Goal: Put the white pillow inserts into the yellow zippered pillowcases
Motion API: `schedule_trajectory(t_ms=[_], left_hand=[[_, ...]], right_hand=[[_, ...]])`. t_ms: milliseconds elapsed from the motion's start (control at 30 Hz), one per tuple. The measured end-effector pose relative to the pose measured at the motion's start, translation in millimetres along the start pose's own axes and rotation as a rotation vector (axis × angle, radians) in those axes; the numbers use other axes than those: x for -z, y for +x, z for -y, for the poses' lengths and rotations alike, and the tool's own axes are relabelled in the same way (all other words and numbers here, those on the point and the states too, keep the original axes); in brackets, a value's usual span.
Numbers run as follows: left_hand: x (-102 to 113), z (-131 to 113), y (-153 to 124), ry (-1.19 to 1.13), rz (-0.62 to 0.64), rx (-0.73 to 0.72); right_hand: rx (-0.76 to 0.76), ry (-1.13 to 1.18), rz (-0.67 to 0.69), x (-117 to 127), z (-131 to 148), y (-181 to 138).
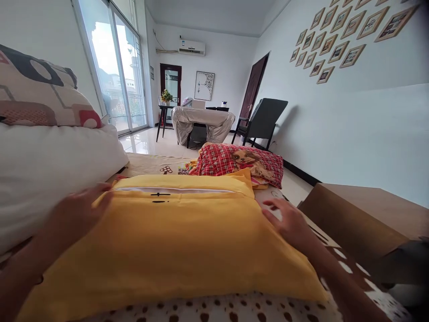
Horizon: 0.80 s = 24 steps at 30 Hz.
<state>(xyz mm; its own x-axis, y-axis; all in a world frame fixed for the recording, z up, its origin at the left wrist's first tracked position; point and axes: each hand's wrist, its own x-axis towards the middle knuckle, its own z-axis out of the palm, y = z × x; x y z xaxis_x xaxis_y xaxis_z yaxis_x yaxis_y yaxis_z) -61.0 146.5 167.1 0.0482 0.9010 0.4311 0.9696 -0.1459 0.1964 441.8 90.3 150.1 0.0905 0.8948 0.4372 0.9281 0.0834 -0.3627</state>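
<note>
A yellow pillow (181,250) lies flat before me, its case covering most of the view's lower half. Near its far edge a long slit in the case shows a white strip (201,190) of what is inside, with small black marks just below. My left hand (82,210), somewhat blurred, is at the pillow's far left corner, thumb and fingers apart; whether it touches the cloth I cannot tell. By the right edge, my right hand (284,219) has its fingers spread and holds nothing.
White bedding (50,174) with a patterned pillow (43,94) on it rises at left. Beyond the yellow pillow lies a red plaid pillow (221,158) with a dog picture. A cardboard box (355,219) stands at right. Farther off are a covered table (204,115) and black chair (266,118).
</note>
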Motion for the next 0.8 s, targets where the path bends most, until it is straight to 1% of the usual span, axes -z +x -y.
schedule_trajectory(t_ms=[33, 100, 133, 167, 200, 233, 300, 400, 467, 567, 667, 733, 800], left_hand=[[-0.5, -28.9, 10.8, -0.014, 0.024, -0.052], [-4.4, -82.6, 27.1, -0.018, 0.183, -0.258], [-7.4, -105.2, 32.4, -0.004, 0.249, -0.303], [-11.3, -123.8, 36.0, 0.016, 0.316, -0.343], [-16.5, -138.1, 38.1, 0.028, 0.351, -0.375], [-23.1, -147.8, 38.8, 0.025, 0.351, -0.39], [-40.5, -154.9, 37.3, -0.033, 0.291, -0.398], [-69.4, -147.0, 30.9, -0.203, 0.163, -0.386], [-81.6, -140.5, 26.7, -0.274, 0.129, -0.405], [-84.4, -137.9, 22.8, -0.328, 0.144, -0.438], [-79.7, -139.9, 20.8, -0.34, 0.177, -0.445], [-78.9, -140.3, 19.2, -0.337, 0.186, -0.421], [-81.1, -139.3, 17.4, -0.359, 0.165, -0.397]], right_hand=[[0.092, -0.006, 0.013, -2.5, 24.5, 10.9], [0.253, -0.053, 0.04, -10.5, 69.8, 29.3], [0.303, -0.094, 0.06, -16.0, 88.3, 36.3], [0.324, -0.137, 0.065, -22.6, 103.1, 41.5], [0.323, -0.163, 0.07, -30.3, 113.8, 44.9], [0.308, -0.169, 0.072, -39.1, 120.4, 46.5], [0.269, -0.116, 0.067, -59.0, 123.1, 45.3], [0.24, 0.041, 0.006, -86.6, 112.9, 38.0], [0.241, 0.112, -0.051, -96.8, 105.6, 33.9], [0.289, 0.159, -0.054, -97.9, 99.7, 32.2], [0.354, 0.193, 0.038, -92.0, 96.5, 33.3], [0.371, 0.211, 0.101, -89.6, 94.0, 33.8], [0.372, 0.221, 0.109, -89.4, 91.7, 33.8]])
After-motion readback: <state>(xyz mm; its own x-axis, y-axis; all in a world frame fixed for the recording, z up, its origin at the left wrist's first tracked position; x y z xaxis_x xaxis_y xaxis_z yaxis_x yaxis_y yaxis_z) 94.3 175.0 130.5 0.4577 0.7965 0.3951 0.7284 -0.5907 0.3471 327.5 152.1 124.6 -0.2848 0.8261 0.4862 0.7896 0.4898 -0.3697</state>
